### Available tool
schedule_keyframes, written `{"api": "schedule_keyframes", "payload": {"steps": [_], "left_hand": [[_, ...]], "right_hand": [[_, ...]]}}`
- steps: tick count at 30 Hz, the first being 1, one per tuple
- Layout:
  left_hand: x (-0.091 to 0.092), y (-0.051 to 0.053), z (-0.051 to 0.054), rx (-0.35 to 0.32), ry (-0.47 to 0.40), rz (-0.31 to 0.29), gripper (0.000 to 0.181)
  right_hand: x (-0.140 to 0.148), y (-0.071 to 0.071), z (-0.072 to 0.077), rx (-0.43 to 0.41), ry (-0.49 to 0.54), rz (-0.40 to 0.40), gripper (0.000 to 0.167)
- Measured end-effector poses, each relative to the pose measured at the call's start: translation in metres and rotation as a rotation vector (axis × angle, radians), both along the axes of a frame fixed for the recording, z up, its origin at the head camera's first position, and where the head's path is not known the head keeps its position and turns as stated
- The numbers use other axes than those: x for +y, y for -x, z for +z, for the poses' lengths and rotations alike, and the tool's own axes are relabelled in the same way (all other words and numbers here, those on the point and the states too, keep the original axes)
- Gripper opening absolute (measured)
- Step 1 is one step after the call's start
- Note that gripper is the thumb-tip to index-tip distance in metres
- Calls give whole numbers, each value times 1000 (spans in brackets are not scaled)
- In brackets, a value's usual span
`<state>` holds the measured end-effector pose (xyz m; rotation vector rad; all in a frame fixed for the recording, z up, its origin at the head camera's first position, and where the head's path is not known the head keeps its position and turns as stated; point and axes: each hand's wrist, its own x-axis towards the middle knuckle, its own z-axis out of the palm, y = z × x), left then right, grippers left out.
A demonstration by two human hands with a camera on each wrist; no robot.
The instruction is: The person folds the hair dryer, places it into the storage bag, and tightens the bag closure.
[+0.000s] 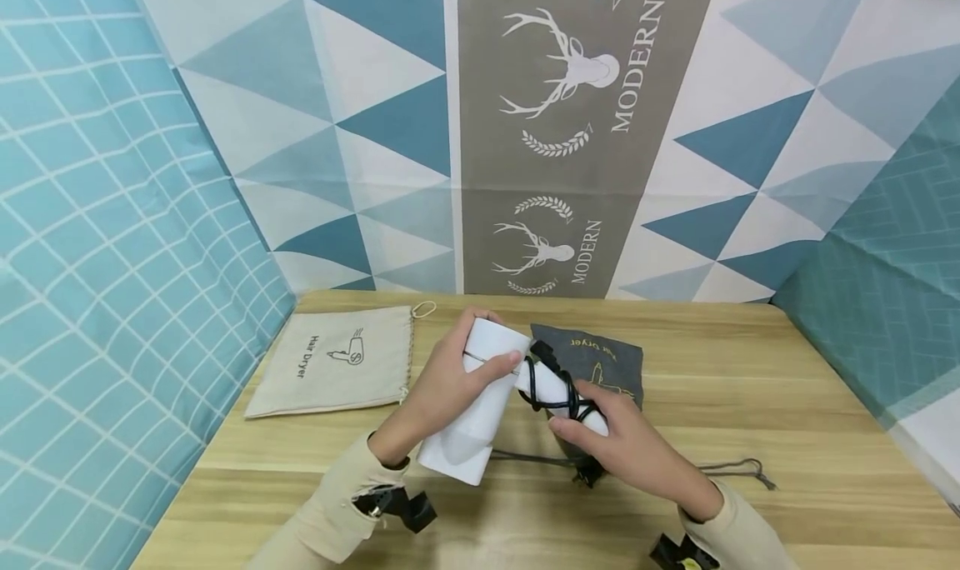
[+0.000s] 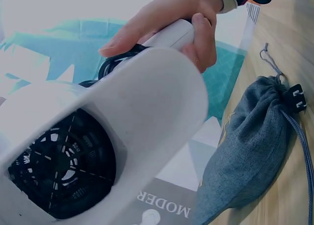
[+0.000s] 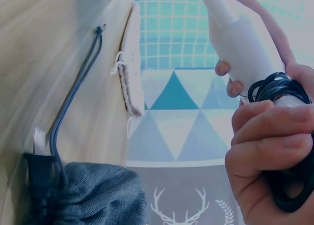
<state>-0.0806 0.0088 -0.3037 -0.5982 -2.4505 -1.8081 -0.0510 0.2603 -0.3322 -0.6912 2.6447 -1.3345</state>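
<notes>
Watching over the remote feed, and honestly the main thing for me is how the white plastic hair dryer (image 1: pixel 480 403) sits between the hands. It's held up above the pale wood table (image 1: pixel 750 370), right inside both sets of fingers. Left hand (image 1: pixel 448 380) has its fingers wrapped round the barrel near the far end, thumb across the top; right hand (image 1: pixel 622 432) has fingers curled round the handle, clamping part of the thin black power cord (image 3: pixel 275 87) wound on it. Barrel's long axis runs from the left fingers back toward the wearer, leaning a bit left, and the handle slants off to the right, into the right fingers. So neither hand is nearer, they've both got it.

Below the right fingers and well nearer to them: a dark grey drawstring cloth pouch (image 1: pixel 577 362), apart from the hand and bulging. Left of the left fingers, well apart: a flat beige cloth pouch (image 1: pixel 337 362).

My count: two hands, one dryer out in view, two pouches, one black two-pin plug (image 2: pixel 296 98) by the grey pouch's mouth, and one black wrist mount (image 1: pixel 412 510) per sleeve. Grey braided drawstring (image 2: pixel 300 135) shows either side of the right fingers, can't tell if it's one length or two. Can't see what's in the grey pouch either.
</notes>
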Motion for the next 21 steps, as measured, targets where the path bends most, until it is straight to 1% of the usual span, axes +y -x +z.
{"api": "schedule_keyframes", "payload": {"steps": [2, 3, 4, 6, 9, 12, 14, 16, 19, 21], "left_hand": [[1, -2, 1, 17, -15, 9, 42], [1, -2, 1, 26, -23, 12, 42], [2, -3, 1, 34, -33, 16, 41], [4, -5, 0, 47, -56, 32, 40], [7, -8, -2, 58, -119, 55, 38], [12, -10, -5, 76, -179, 71, 39], [15, -10, -6, 88, -195, 77, 39], [15, -9, -5, 87, -178, 74, 40], [11, -8, 0, 53, -97, 66, 42], [5, -7, 3, 38, -47, 57, 40]], "right_hand": [[0, -2, 1, 11, -4, -22, 60], [-1, -2, 1, 17, -3, -31, 59], [-2, -3, 1, 23, 2, -40, 57], [-4, -3, 0, 45, 19, -45, 46], [-8, -3, -2, 59, 76, -47, 31], [-13, -3, -5, 77, 134, -66, 26], [-15, -3, -5, 84, 161, -83, 28], [-15, -3, -6, 87, 169, -96, 26], [-14, -5, -6, 62, 160, -93, 24], [-12, -6, -6, 29, 151, -74, 27]]}}
